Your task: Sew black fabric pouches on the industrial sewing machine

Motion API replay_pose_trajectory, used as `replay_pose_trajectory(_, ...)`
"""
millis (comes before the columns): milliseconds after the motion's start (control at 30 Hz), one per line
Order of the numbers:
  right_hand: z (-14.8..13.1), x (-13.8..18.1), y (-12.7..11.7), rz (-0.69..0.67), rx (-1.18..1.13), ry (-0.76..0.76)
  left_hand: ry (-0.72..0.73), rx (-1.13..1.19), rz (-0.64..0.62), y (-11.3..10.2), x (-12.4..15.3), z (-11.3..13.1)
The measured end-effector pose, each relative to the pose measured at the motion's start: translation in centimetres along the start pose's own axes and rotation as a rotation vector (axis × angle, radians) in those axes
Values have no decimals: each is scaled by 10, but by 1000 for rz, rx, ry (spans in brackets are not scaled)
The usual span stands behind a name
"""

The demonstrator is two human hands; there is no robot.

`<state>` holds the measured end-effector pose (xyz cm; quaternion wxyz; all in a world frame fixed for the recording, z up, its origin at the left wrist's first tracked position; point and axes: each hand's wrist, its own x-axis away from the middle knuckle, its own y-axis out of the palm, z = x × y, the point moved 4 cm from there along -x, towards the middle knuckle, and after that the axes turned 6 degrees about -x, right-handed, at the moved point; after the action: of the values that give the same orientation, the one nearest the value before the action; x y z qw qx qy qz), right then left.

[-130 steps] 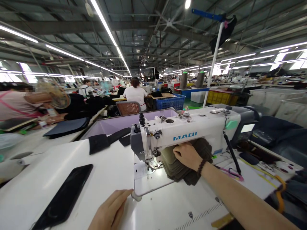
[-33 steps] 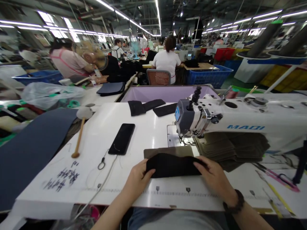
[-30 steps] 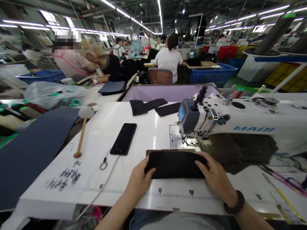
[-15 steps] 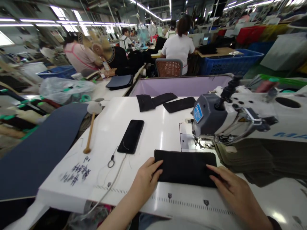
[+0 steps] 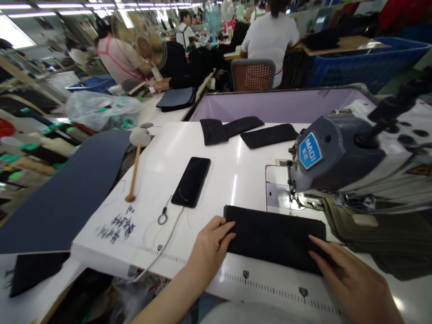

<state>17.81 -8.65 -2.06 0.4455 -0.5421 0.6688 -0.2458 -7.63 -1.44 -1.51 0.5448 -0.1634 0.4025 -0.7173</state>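
A folded black fabric piece (image 5: 273,236) lies lengthwise on the white sewing table (image 5: 216,189), in front of the sewing machine's needle plate. My left hand (image 5: 214,238) pinches its left end between thumb and fingers. At the right end, my right hand (image 5: 340,265) grips the fabric the same way. Just behind the fabric's right half is the presser foot (image 5: 308,201) of the sewing machine (image 5: 337,148); the fabric is apart from it. A printed ruler scale (image 5: 270,288) runs along the table's front edge below the piece.
Left of my hands lie a black phone (image 5: 191,182) with a ring strap, a white cable (image 5: 168,243) and a wooden-handled mallet (image 5: 135,173). Several black fabric pieces (image 5: 270,136) rest at the back. Olive fabric (image 5: 364,238) is stacked under the machine arm. People work beyond.
The camera view has shifted, and the machine appears closer and further right. Both hands keep hold of the black fabric, which now slants slightly down to the right.
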Motion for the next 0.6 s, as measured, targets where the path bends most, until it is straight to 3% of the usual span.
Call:
replay_pose_trajectory(300, -1, -4, 1, -6, 42, -23, -79, 4, -38, 2, -1, -2)
replay_pose_trajectory(600, 2, -3, 1, -10, 53, -9, -65, 7, -16, 1, 0, -3)
